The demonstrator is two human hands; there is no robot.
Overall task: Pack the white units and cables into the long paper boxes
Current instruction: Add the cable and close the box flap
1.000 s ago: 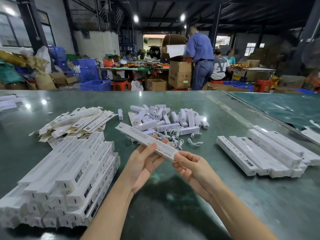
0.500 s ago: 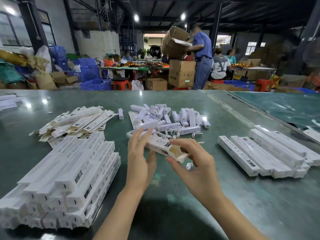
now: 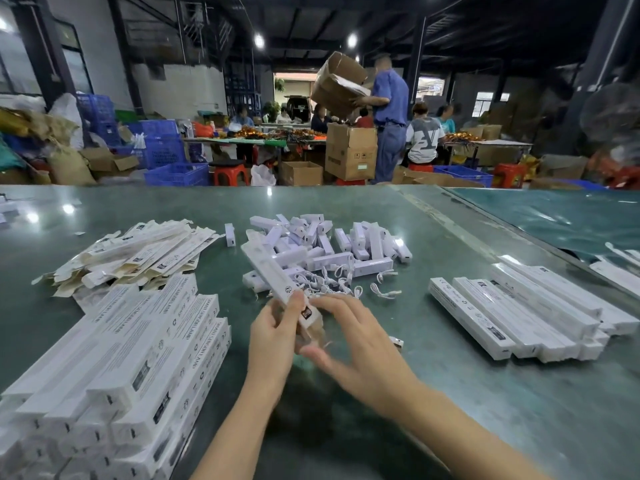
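The left hand (image 3: 277, 336) grips the near end of a long paper box (image 3: 273, 278), which slants away over the tabletop (image 3: 433, 393) toward the pile of white units (image 3: 329, 242). The right hand (image 3: 356, 344), blurred, has spread fingers at the box's open flap; whether it pinches it, I cannot tell. Cables (image 3: 346, 284) lie just before the pile.

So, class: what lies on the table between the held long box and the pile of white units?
In the head view, loose white cables lie between the held long box and the white units.
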